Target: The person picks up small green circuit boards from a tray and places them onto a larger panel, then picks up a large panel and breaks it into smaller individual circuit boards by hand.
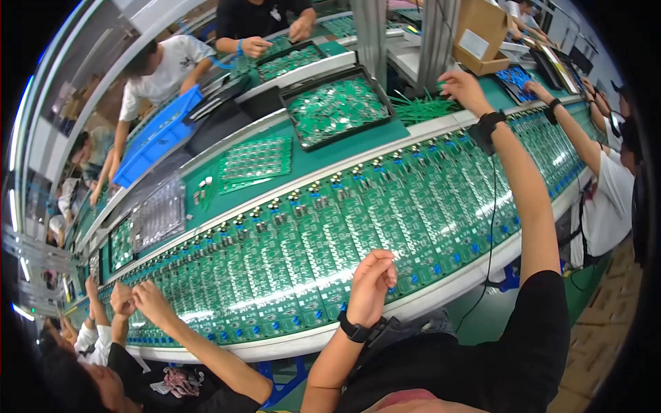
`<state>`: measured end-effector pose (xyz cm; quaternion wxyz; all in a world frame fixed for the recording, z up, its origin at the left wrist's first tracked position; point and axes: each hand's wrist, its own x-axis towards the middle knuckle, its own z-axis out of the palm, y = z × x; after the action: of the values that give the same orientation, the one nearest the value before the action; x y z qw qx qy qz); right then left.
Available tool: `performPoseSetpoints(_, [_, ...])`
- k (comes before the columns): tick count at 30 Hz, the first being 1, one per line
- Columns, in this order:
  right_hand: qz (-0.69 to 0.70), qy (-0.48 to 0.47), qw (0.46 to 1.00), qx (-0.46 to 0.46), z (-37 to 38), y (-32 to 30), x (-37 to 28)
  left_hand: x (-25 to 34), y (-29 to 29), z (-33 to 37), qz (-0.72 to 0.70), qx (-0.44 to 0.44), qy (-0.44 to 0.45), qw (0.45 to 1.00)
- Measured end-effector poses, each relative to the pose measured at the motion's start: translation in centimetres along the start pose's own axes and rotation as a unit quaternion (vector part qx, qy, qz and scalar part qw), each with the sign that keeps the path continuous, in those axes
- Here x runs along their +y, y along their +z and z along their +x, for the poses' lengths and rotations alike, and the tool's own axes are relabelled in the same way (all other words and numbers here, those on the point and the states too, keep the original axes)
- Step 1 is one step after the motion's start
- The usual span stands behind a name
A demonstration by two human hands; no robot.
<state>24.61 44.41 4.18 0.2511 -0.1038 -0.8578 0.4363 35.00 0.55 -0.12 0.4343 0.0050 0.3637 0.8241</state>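
Observation:
My left hand (372, 283), with a black wristband, is closed above the near side of a long row of green circuit boards (317, 261). Its fingers are curled in, and anything between them is too small to make out. Reaching across the row, my right hand (464, 93) bends its fingers beside a pile of thin green strips (423, 108). A small green bit shows at its fingertips, but its kind cannot be told. A black wristband with a cable (494, 206) circles that wrist. Blue and gold-coloured parts line the boards' edges.
Beyond the row lie a black tray of small green boards (339, 146), stacked board panels (256, 162), a blue bin (155, 141) and an open cardboard box (475, 41). A metal post (435, 48) stands behind my right hand. Co-workers' hands work at both sides.

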Motion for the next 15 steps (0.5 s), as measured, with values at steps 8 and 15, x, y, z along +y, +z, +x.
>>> performPoseSetpoints(8, [-0.202, 0.175, 0.956, 0.121, -8.3, -16.8, 11.7, 0.1, 0.5, 0.2, 0.001, 0.012, 0.013, 1.000])
performPoseSetpoints(15, [-0.268, 0.182, 0.936, 0.138, -10.5, -16.0, 13.4, 0.2, 0.3, 0.4, -0.004, 0.008, 0.010, 1.000])
